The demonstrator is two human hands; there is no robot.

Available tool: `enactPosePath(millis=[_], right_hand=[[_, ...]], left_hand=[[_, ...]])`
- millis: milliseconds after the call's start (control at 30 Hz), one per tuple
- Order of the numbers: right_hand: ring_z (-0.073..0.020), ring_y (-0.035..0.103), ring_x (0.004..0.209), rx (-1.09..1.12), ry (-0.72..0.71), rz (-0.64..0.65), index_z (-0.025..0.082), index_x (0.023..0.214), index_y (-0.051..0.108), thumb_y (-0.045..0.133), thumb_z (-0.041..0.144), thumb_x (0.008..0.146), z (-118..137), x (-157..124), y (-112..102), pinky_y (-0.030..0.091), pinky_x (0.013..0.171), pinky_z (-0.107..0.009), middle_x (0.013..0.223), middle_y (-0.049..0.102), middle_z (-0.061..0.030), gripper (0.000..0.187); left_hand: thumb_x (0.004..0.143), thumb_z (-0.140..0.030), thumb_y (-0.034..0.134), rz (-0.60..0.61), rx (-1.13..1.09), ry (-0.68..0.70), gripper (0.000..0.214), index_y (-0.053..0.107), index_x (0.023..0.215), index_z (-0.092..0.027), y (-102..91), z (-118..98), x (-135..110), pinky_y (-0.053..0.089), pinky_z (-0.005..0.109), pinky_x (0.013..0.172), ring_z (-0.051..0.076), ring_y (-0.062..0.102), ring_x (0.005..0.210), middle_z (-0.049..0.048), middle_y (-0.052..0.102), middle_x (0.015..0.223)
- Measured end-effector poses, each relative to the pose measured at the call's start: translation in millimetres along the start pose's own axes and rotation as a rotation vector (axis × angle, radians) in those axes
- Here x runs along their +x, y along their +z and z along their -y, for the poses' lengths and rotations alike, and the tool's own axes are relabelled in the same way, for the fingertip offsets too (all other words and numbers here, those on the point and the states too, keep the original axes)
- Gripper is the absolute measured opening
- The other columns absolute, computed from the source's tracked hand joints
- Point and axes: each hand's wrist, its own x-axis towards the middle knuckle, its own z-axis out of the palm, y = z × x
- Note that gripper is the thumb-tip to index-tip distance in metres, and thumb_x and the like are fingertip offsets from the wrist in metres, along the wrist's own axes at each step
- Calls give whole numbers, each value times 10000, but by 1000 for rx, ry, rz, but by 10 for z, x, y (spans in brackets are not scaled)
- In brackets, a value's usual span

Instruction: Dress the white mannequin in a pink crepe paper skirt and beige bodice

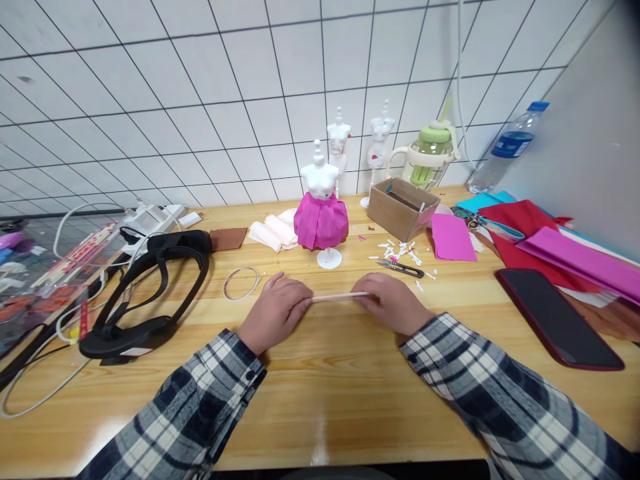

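Between my two hands stretches a thin pale pink strip (336, 297), rolled or folded narrow, level above the wooden table. My left hand (277, 308) pinches its left end, fingers closed. Its right end is in the closed fingers of my right hand (393, 301). Just beyond stands a small white mannequin (320, 179) wearing a puffed magenta paper skirt (321, 222) on a round white base. A coil of thin wire or cord (241, 283) lies left of my left hand. Thread snips (401, 268) rest beyond my right hand, beside white paper scraps (395, 251).
Two bare mannequins (339, 137) stand behind, near a cardboard box (403, 208) and a green-lidded jug (431, 157). Pale pink sheets (275, 231) lie at back. At left is a black headset frame (145, 293); at right, a phone (557, 317), coloured paper (585, 260) and a water bottle (509, 148).
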Motion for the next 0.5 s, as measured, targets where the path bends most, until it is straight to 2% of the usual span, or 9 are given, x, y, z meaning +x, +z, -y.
enactPosePath(millis=[67,167,267,367,500], right_hand=[[-184,637,816,99,83,-65,193,919,711,529,262,904,-37,-1,7,482,735,-301,893,712,-63,195],[-175,644,726,227,230,-83,206,969,719,559,311,886,-65,-5,-5,483,670,-290,809,724,-32,209],[-176,660,683,384,348,-68,193,932,712,573,339,862,-76,-3,-22,506,647,-291,739,722,-21,213],[-176,676,659,515,420,-46,184,749,667,558,389,867,-89,1,-32,530,636,-296,727,731,-45,261],[-144,637,576,511,469,-8,181,695,641,542,448,872,-102,3,-57,505,555,-257,674,709,-40,335]], left_hand=[[944,-411,463,-10,-66,-49,268,634,1030,-223,8,15,-15,242,482,1126,185,635,974,38,718,1029],[884,-472,554,-30,-105,-107,300,643,1038,-231,32,54,-23,231,502,1132,190,654,910,20,733,983],[934,-416,483,-45,-137,-161,271,675,911,-226,49,90,-8,281,469,1104,162,653,808,-9,739,874],[937,-433,474,-77,-165,-191,330,678,813,-204,43,107,7,435,367,924,165,631,738,5,722,786],[922,-480,482,-79,-185,-220,371,685,804,-192,18,140,-10,450,272,665,162,621,674,15,708,733]])
